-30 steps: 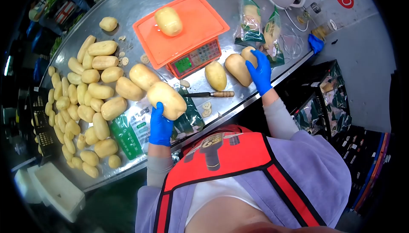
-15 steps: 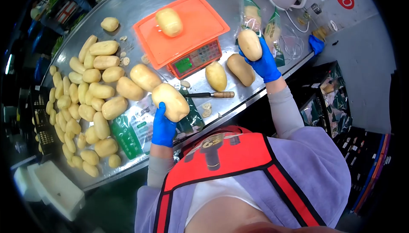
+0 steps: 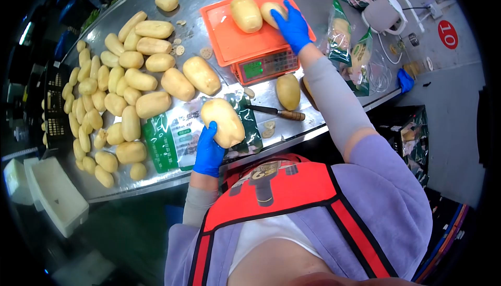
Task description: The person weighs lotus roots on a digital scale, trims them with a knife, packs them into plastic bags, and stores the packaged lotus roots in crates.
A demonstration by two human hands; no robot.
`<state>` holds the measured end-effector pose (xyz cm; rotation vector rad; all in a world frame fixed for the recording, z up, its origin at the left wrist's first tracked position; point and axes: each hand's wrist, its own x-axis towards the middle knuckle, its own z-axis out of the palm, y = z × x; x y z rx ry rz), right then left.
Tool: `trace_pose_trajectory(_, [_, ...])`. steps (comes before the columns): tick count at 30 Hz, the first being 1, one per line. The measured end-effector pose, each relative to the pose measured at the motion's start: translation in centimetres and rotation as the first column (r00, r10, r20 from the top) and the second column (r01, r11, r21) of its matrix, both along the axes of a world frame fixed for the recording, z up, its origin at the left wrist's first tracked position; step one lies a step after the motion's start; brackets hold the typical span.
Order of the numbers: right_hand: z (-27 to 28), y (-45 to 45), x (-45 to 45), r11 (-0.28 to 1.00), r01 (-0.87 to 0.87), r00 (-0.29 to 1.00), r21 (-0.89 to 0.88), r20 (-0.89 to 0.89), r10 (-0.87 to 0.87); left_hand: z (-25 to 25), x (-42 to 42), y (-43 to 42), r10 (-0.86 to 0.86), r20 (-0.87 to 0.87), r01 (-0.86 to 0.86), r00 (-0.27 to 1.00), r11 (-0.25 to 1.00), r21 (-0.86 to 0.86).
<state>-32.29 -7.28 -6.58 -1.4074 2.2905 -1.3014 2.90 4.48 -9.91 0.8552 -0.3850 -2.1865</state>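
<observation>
My left hand [image 3: 210, 151], in a blue glove, is closed on a large pale lotus root piece [image 3: 223, 122] above a green and white bag [image 3: 182, 137]. My right hand [image 3: 293, 26], also gloved, grips a smaller root piece [image 3: 272, 14] on the orange tray of the scale [image 3: 229, 42]. Beside that piece, a thicker root piece [image 3: 246, 15] rests on the tray. A knife [image 3: 276, 112] with a wooden handle lies in front of the scale, near an upright-lying root piece [image 3: 288, 92]. My right sleeve partly hides another piece.
Several root pieces [image 3: 140, 79] cover the table's left part. Filled bags [image 3: 339, 35] and a kettle [image 3: 384, 14] stand or lie at the right. A black crate [image 3: 56, 98] and a white foam box [image 3: 58, 194] are at the left.
My right hand has carried the smaller piece left and up onto the scale tray. My left hand still holds its piece. The whole view has shifted.
</observation>
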Motion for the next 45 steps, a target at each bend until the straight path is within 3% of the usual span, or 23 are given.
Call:
trace_pose_trajectory(1, [0.6, 0.7, -0.1, 0.998, 0.013, 0.999, -0.056, 0.039, -0.011, 0.3, 0.3, 0.2, -0.003, 0.017, 0.003, 1.000, 1.000, -0.015])
trace_pose_trajectory(2, [2.6, 2.4, 0.2, 0.992, -0.069, 0.941, -0.105, 0.324, 0.100, 0.4, 0.5, 0.2, 0.011, 0.018, -0.011, 1.000, 1.000, -0.016])
trace_pose_trajectory(3, [4.9, 4.8, 0.5, 0.976, -0.133, 0.791, -0.170, 0.575, 0.208, 0.6, 0.7, 0.3, 0.007, 0.015, -0.007, 1.000, 1.000, -0.021])
trace_pose_trajectory(5, [6.5, 8.9, -0.8, 0.848, -0.333, 0.295, -0.411, 0.809, 0.508, 1.0, 1.0, 0.6, 0.011, 0.017, -0.010, 1.000, 1.000, -0.025])
trace_pose_trajectory(7, [4.8, 11.7, -0.4, 0.861, -0.268, 0.313, -0.433, 0.806, 0.503, 1.5, 0.9, 0.4, 0.007, -0.102, -0.001, 0.995, 0.998, 0.058])
trace_pose_trajectory(9, [1.5, 14.5, 0.3, 0.910, -0.413, 0.625, -0.018, 0.721, 0.298, 2.1, 0.4, 0.1, 0.053, -0.175, -0.037, 0.983, 0.995, 0.096])
trace_pose_trajectory(11, [-4.1, 17.4, 1.5, 0.754, -0.586, 0.792, 0.299, 0.411, 0.452, 1.9, 0.1, -0.4, 0.095, -0.248, -0.062, 0.964, 0.989, 0.137])
trace_pose_trajectory(13, [-4.2, 20.0, 4.9, 0.746, -0.428, 0.882, 0.510, 0.057, 0.467, 0.9, 0.2, -1.0, 0.032, -0.279, -0.021, 0.960, 0.999, 0.044])
trace_pose_trajectory(14, [-4.3, 20.8, 6.0, 0.747, -0.430, 0.882, 0.507, 0.058, 0.469, 1.0, 0.1, -1.2, 0.033, -0.277, -0.022, 0.960, 0.999, 0.042])
trace_pose_trajectory(16, [-4.6, 21.9, 7.5, 0.832, -0.289, 0.833, 0.474, -0.304, 0.462, 1.3, -0.3, -1.4, 0.112, -0.442, -0.018, 0.890, 0.977, 0.212])
trace_pose_trajectory(19, [-5.2, 22.2, 8.1, 0.856, -0.233, 0.828, 0.461, -0.368, 0.423, 3.7, -1.1, -1.4, 0.169, -0.448, -0.012, 0.878, 0.943, 0.332])
trace_pose_trajectory(20, [-5.7, 22.2, 7.7, 0.850, -0.235, 0.836, 0.471, -0.348, 0.424, 3.6, -1.3, -1.4, 0.169, -0.445, -0.013, 0.879, 0.943, 0.332])
trace_pose_trajectory(23, [-7.2, 22.7, 6.5, 0.861, -0.297, 0.831, 0.413, -0.333, 0.446, 3.4, -2.0, -1.6, 0.038, -0.349, -0.033, 0.936, 0.999, 0.019])
trace_pose_trajectory(26, [-7.3, 23.6, 4.2, 0.874, -0.268, 0.853, 0.404, -0.321, 0.411, 3.5, -2.4, -1.8, 0.119, -0.089, -0.129, 0.989, 0.985, -0.118])
trace_pose_trajectory(29, [-7.5, 24.5, 2.1, 0.907, -0.192, 0.850, 0.374, -0.398, 0.344, 2.9, -1.6, -1.8, 0.095, -0.404, -0.055, 0.910, 0.992, 0.110])
trace_pose_trajectory(31, [-6.7, 24.6, 1.4, 0.892, -0.136, 0.888, 0.430, -0.346, 0.302, 4.0, -1.9, -1.4, 0.107, -0.341, -0.079, 0.934, 0.992, 0.095])
trace_pose_trajectory(33, [-6.7, 24.6, 0.8, 0.869, -0.071, 0.860, 0.489, -0.412, 0.302, 2.3, -2.3, -1.7, 0.006, -0.278, -0.060, 0.961, 0.981, -0.187])
trace_pose_trajectory(35, [-6.2, 24.5, 0.3, 0.852, -0.069, 0.861, 0.519, -0.400, 0.314, 1.7, -4.0, -1.3, 0.062, -0.249, -0.050, 0.967, 0.997, 0.053])
trace_pose_trajectory(37, [-5.8, 23.8, 0.0, 0.836, -0.074, 0.862, 0.544, -0.386, 0.328, -0.2, -6.1, -0.6, -0.093, 0.200, 0.125, 0.975, 0.980, -0.156])
trace_pose_trajectory(39, [-5.0, 22.6, 0.5, 0.953, -0.194, 0.930, 0.233, -0.265, 0.255, -1.0, -8.0, 0.6, -0.123, 0.520, 0.370, 0.845, 0.837, -0.403])
trace_pose_trajectory(41, [-3.6, 21.2, 1.2, 0.951, -0.194, 0.952, 0.242, -0.188, 0.242, -1.4, -9.7, 2.1, -0.088, 0.669, 0.501, 0.738, 0.736, -0.455])
trace_pose_trajectory(44, [-2.0, 19.0, 2.3, 0.943, -0.296, 0.950, 0.154, 0.154, 0.273, -4.0, -11.1, 3.0, -0.086, 0.697, 0.561, 0.712, 0.667, -0.490])
trace_pose_trajectory(45, [-1.8, 18.4, 2.7, 0.945, -0.290, 0.952, 0.150, 0.151, 0.268, -3.8, -11.3, 3.2, -0.109, 0.728, 0.612, 0.677, 0.634, -0.474])
